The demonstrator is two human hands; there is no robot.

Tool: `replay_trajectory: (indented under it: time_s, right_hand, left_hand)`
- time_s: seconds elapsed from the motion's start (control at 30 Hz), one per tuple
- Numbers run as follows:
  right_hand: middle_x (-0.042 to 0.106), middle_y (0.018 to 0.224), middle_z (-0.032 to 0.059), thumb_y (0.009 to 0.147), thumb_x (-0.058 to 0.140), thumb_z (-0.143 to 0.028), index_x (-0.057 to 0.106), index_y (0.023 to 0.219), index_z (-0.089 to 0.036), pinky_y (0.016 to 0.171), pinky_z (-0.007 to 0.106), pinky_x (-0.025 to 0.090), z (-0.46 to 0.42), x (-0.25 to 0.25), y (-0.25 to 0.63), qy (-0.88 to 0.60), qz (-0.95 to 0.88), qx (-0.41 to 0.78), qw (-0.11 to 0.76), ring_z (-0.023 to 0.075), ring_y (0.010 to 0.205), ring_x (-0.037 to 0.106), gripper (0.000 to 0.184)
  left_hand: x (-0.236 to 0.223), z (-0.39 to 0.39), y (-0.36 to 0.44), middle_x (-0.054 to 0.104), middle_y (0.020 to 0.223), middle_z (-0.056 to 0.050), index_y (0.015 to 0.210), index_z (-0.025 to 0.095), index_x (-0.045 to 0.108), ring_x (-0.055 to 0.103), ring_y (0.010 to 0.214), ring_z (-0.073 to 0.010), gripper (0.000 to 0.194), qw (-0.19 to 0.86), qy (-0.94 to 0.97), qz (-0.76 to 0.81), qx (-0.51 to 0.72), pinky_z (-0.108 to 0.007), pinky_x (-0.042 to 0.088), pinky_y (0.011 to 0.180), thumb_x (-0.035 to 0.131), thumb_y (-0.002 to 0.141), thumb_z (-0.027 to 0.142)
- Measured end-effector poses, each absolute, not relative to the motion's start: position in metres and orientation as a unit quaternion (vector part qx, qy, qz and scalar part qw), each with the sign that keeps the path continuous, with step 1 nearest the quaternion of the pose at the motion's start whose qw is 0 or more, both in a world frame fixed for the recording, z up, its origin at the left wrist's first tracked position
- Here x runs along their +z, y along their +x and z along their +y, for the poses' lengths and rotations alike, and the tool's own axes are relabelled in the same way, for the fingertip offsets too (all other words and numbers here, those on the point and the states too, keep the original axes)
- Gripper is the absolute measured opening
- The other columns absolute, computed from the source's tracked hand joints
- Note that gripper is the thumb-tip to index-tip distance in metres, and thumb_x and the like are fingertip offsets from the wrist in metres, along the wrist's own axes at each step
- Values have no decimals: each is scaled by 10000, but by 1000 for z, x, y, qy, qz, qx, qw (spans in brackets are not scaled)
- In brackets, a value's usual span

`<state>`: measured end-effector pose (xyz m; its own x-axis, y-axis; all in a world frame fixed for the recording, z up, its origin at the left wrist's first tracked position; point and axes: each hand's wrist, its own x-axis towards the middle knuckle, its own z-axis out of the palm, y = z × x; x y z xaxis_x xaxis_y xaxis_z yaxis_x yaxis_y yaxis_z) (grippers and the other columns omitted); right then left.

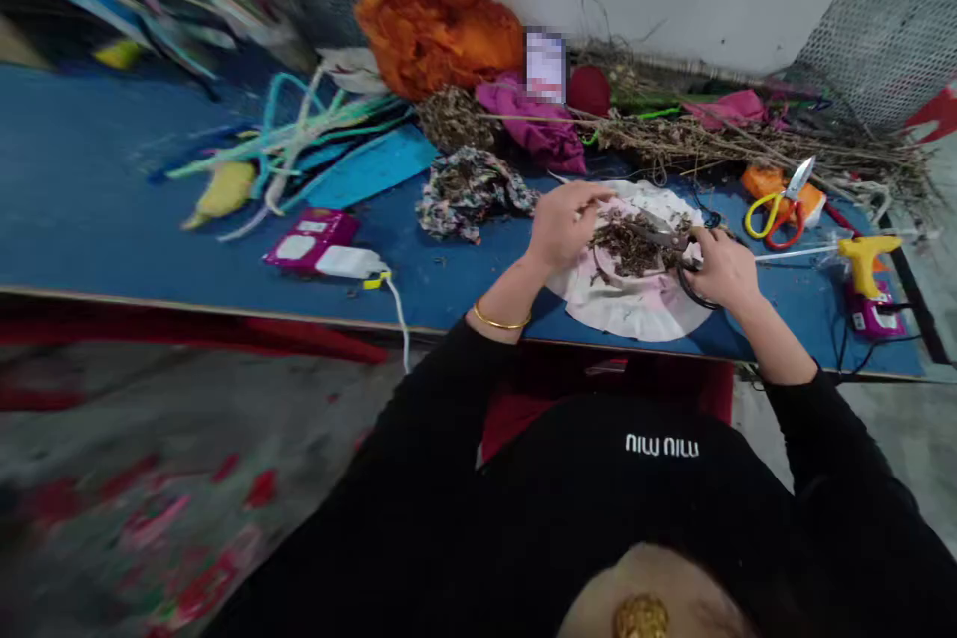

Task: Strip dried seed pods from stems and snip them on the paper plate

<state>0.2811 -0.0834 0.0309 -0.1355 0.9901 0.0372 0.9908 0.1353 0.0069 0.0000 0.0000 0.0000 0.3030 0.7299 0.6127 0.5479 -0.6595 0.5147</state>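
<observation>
My right hand is closed round the dark handles of a pair of scissors, their blades pointing left. Under the blades lies a heap of brown dried plant bits. The heap rests on a round, whitish cloth with pink patches, spread near the table's front edge. At the heap's upper left is my left hand, its fingers curled together. Whatever those fingers pinch is too small or hidden to make out. A gold bangle circles the left wrist.
Orange-and-yellow scissors and a yellow glue gun lie at the right. Dried stalks line the back beside orange netting. Left of me are a speckled cloth bundle, a purple packet and several pipe cleaners.
</observation>
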Motion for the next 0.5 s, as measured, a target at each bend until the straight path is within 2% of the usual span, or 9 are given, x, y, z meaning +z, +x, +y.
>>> replay_trajectory:
  time_s: [0.1, 0.23, 0.37, 0.5]
  right_hand:
    - [696, 1315, 182, 927, 637, -451, 593, 1493, -160, 839, 368, 500, -91, 34, 275, -650, -760, -12, 28, 346, 1125, 688, 638]
    - [686, 1367, 170, 915, 664, -462, 584, 1513, -179, 887, 377, 520, -99, 30, 275, -657, -752, 7, 50, 337, 1150, 692, 667]
    - [698, 1327, 145, 896, 697, -473, 606, 1489, -206, 891, 368, 529, -109, 22, 292, -680, -728, 48, 75, 313, 1117, 698, 656]
    - [690, 1269, 136, 846, 754, -461, 606, 1480, -187, 896, 355, 537, -118, 15, 319, -677, -722, 92, 110, 280, 1036, 690, 706]
  left_hand:
    - [4, -19, 30, 799, 1325, -114, 1297, 190, 778, 688, 1306, -278, 371, 86, 893, 280, 341, -504, 493, 1186, 511, 1087, 339]
    - [1, -27, 40, 734, 1452, -146, 1383, 169, 738, 592, 1438, -342, 539, 34, 942, 231, 242, -586, 362, 1285, 498, 1090, 552]
    - [-5, -17, 24, 751, 1408, -178, 1312, 140, 774, 616, 1411, -367, 553, 12, 923, 300, 239, -640, 360, 1273, 453, 1103, 539]
    - [-14, -9, 14, 760, 1394, -173, 1309, 129, 776, 671, 1355, -336, 441, 43, 899, 360, 245, -567, 472, 1211, 501, 1081, 387]
